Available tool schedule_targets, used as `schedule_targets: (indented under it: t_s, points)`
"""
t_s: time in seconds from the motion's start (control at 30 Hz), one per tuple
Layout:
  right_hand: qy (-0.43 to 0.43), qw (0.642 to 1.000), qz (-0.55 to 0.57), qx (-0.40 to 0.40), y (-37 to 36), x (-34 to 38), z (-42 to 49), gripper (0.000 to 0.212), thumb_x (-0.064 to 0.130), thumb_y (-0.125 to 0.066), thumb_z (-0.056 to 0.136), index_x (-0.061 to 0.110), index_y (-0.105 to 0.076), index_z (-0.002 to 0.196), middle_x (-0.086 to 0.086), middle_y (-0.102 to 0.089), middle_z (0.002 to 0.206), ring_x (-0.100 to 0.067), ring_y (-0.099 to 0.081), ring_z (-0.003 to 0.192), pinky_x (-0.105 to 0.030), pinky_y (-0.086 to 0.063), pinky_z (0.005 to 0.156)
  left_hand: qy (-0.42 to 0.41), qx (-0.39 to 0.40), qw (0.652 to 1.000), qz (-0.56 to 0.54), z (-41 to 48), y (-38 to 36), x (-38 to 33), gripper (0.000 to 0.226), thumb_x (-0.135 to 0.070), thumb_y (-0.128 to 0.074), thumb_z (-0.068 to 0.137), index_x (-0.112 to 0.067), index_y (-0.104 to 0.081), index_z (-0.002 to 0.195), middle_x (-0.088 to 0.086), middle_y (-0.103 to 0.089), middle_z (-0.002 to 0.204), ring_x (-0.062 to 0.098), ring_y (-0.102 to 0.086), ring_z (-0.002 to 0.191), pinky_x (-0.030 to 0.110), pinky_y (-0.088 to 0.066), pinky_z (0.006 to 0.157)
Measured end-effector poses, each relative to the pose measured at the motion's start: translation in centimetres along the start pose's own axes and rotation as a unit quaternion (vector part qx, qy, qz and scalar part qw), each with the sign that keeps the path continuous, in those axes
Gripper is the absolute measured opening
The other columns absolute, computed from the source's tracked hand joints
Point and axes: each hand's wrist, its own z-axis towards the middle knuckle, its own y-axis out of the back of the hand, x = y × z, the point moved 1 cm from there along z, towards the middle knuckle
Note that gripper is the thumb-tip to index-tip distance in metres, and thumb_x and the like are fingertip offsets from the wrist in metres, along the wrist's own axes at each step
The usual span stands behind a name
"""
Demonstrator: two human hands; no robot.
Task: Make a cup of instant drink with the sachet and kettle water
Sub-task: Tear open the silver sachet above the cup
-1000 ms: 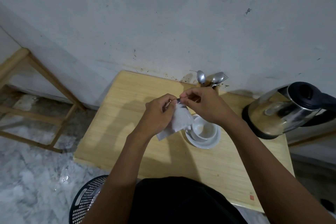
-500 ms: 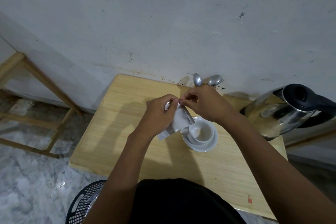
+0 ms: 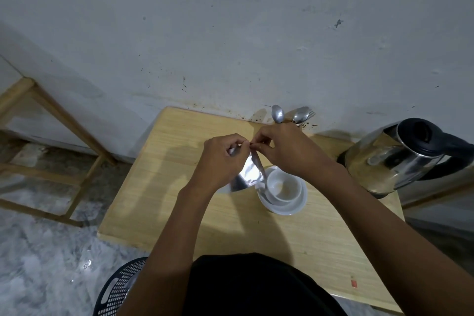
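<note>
A pale wooden table (image 3: 164, 187) stands against a scuffed grey wall (image 3: 230, 33), its near edge hidden behind the person's dark shirt. At right, a polished steel kettle (image 3: 392, 159) with a black lid is cut off at the frame edge. Left hand (image 3: 223, 161) and right hand (image 3: 284, 149), fingers curled tight, together pinch the top edge of a crinkled silvery sachet (image 3: 250, 170) held above the table, just left of a white cup (image 3: 284, 186) on its saucer (image 3: 295, 206). Metal spoons (image 3: 278, 113) poke up behind the right hand, handles hidden.
</note>
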Motion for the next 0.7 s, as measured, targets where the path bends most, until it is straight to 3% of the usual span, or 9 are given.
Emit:
schedule_targets:
  t_s: [0.1,0.2,0.33,0.7]
  points:
    - [0.002,1.000,-0.012,0.004,0.0,0.2,0.0,0.014,0.020,-0.062,0.093,0.012,-0.073,0.097,0.000,-0.071,0.089,-0.011,-0.061,0.079,-0.024,-0.044,0.072,0.007,0.000,1.000,-0.010,0.0,0.1,0.1,0.017,-0.013,-0.059,0.087,-0.014,-0.071,0.074,-0.006,-0.044,0.049,0.007,-0.038,0.049,0.011,-0.032,0.049]
    - [0.008,1.000,-0.027,0.005,-0.2,0.5,0.0,0.014,0.019,-0.060,0.094,0.012,-0.072,0.096,0.001,-0.069,0.087,-0.009,-0.056,0.076,-0.024,-0.042,0.070,0.010,0.004,1.000,-0.012,-0.1,0.2,0.1,0.018,-0.012,-0.057,0.087,-0.012,-0.069,0.073,0.004,-0.054,0.056,0.006,-0.043,0.052,0.012,-0.035,0.052]
    - [0.016,0.999,-0.038,-0.016,-0.7,0.6,-0.2,0.014,0.018,-0.059,0.093,0.012,-0.071,0.092,-0.001,-0.069,0.085,-0.014,-0.061,0.078,-0.032,-0.050,0.071,0.006,-0.004,1.000,-0.019,-0.1,0.1,0.0,0.020,-0.010,-0.056,0.088,-0.014,-0.070,0.073,-0.006,-0.062,0.061,0.002,-0.051,0.055,0.009,-0.038,0.053]
    - [0.068,0.993,-0.078,-0.054,-1.6,-0.1,-1.2,0.013,0.003,-0.057,0.087,0.002,-0.067,0.079,-0.009,-0.066,0.076,-0.024,-0.057,0.077,-0.042,-0.049,0.069,0.048,-0.006,0.997,-0.062,-0.4,-1.2,-0.2,0.027,-0.010,-0.053,0.091,-0.020,-0.068,0.071,0.002,-0.070,0.072,0.004,-0.057,0.063,0.011,-0.043,0.057]
